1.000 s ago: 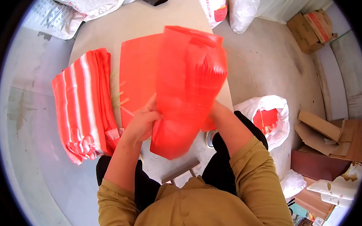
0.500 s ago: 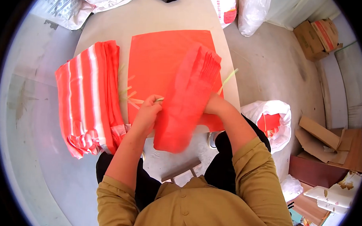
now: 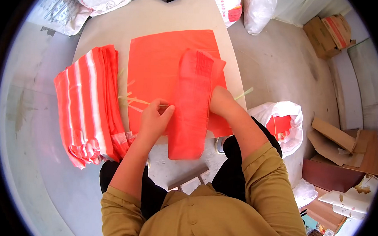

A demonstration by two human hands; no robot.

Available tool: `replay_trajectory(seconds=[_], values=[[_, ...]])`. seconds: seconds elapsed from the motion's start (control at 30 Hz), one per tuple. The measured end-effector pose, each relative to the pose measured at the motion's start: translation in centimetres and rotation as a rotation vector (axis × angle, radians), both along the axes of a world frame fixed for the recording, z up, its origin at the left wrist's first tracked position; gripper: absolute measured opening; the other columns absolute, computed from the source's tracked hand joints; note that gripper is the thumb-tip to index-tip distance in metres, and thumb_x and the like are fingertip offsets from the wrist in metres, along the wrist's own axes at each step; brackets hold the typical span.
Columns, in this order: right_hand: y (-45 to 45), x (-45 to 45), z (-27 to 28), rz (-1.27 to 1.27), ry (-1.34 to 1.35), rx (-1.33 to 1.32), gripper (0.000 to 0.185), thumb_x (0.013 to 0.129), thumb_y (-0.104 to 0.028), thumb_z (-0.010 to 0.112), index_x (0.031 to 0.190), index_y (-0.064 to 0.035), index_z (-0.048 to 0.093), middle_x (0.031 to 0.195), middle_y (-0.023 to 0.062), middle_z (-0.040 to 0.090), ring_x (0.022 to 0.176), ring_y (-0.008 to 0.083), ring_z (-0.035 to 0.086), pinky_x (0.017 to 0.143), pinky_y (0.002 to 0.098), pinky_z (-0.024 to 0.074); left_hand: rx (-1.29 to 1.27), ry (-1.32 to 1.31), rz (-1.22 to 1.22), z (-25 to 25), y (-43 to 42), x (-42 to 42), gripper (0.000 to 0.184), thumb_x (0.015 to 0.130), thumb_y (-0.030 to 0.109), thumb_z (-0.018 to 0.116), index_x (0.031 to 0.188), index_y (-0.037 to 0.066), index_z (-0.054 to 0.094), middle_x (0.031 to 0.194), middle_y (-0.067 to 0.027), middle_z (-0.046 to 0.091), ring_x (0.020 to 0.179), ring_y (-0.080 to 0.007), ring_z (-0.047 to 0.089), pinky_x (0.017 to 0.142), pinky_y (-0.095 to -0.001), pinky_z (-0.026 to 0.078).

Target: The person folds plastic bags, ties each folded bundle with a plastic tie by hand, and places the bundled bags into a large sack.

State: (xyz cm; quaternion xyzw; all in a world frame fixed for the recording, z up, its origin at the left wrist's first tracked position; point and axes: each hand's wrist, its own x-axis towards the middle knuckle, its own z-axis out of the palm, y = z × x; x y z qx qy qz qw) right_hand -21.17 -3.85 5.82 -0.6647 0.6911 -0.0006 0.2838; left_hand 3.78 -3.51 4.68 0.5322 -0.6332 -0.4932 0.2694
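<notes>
A folded bundle of thin red sheets (image 3: 191,105) stands lengthwise in front of me, its near end past the table edge. My left hand (image 3: 155,117) is at its left side, thumb and forefinger curled nearly together around what looks like a thin pale-yellow strip. At the right edge of the bundle, my right hand (image 3: 221,103) grips it, its fingers mostly hidden behind the sheets. A flat red sheet (image 3: 153,54) lies beneath. Several pale strips (image 3: 133,100) lie left of my hand, and another strip end (image 3: 245,93) sticks out on the right.
A thick folded stack of red-and-white striped material (image 3: 87,102) stands at the table's left. Filled white sacks (image 3: 70,14) are at the back. To the right on the floor are an open white sack (image 3: 297,121) with red pieces inside and cardboard boxes (image 3: 334,144).
The bundle has swung from a slant to nearly straight, its near end shifting right. My left thumb and forefinger have loosened slightly. The view has shifted a little.
</notes>
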Motion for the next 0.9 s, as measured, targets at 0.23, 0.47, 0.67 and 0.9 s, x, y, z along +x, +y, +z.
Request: replay_trajectory(seconds=[0.23, 0.47, 0.67, 0.9], values=[[2.9, -3.6, 1.6, -0.484, -0.822, 0.122, 0.017, 0.098, -0.02, 0.057, 0.105, -0.0059, 0.063, 0.089, 0.0011, 0.062, 0.068, 0.0147, 0.055, 0.064, 0.0309, 0.0455, -0.143, -0.24, -0.037, 1.4, -0.2, -0.6, 0.046, 0.086, 0.028, 0.079, 0.116, -0.003, 0.063, 0.106, -0.0151, 0.071, 0.092, -0.0213, 0.069, 0.081, -0.0334, 0.055], [3.5, -1.3, -0.8, -0.547, -1.039, 0.016, 0.036, 0.098, -0.017, 0.062, 0.13, -0.0018, 0.054, 0.112, 0.0055, 0.064, 0.092, 0.015, 0.062, 0.082, 0.031, 0.0508, -0.408, -0.335, 0.012, -0.3, 0.3, -2.9, 0.066, 0.081, 0.028, 0.083, 0.132, -0.003, 0.053, 0.119, -0.0195, 0.066, 0.103, -0.0293, 0.067, 0.089, -0.0379, 0.054], [1.4, -0.6, -1.1, -0.498, -0.997, -0.194, 0.048, 0.094, -0.015, 0.066, 0.137, 0.0023, 0.051, 0.123, 0.015, 0.066, 0.106, 0.0222, 0.066, 0.093, 0.0359, 0.0518, -0.09, 0.071, 0.117, -0.7, -1.0, -2.5, 0.054, 0.083, 0.015, 0.075, 0.129, -0.003, 0.053, 0.113, -0.0156, 0.066, 0.1, -0.0235, 0.067, 0.087, -0.0346, 0.054], [2.0, -1.6, 1.0, 0.011, -0.025, -0.68, 0.066, 0.092, -0.024, 0.068, 0.147, 0.0015, 0.042, 0.134, 0.0213, 0.059, 0.127, 0.0374, 0.054, 0.106, 0.0412, 0.0456, -0.091, 0.056, 0.112, -3.1, -1.0, -1.1, 0.033, 0.086, 0.012, 0.072, 0.113, -0.002, 0.059, 0.096, -0.01, 0.067, 0.084, -0.0178, 0.065, 0.076, -0.0316, 0.053]])
